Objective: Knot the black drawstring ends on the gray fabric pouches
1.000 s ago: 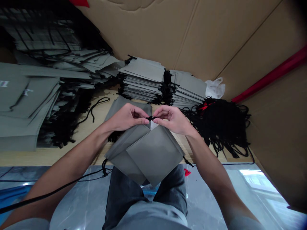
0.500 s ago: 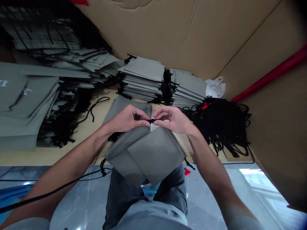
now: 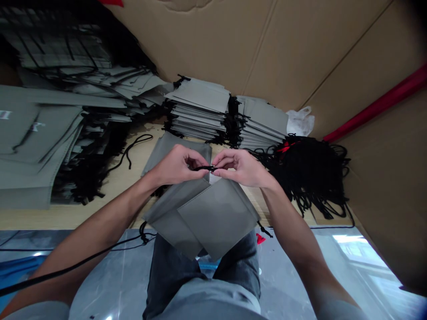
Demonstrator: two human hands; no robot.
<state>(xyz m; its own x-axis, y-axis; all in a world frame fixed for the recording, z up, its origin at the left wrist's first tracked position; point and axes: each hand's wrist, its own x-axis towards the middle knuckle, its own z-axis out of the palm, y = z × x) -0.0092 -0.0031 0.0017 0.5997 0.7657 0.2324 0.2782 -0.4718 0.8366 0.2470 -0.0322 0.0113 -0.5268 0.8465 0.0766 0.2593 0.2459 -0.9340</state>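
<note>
- While the left hand (image 3: 178, 166) pinches a black cord (image 3: 209, 168), the right hand (image 3: 242, 168) grips it too!
- Just below, two gray pouches (image 3: 218, 218) overlap.

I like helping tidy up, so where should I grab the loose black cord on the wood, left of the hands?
Probably pinch the curved far end of the cord from above, coming from the right, the left hand's side. It's thin and lies on the table, and that end bends into a loop pointing away from the left stack.
</note>
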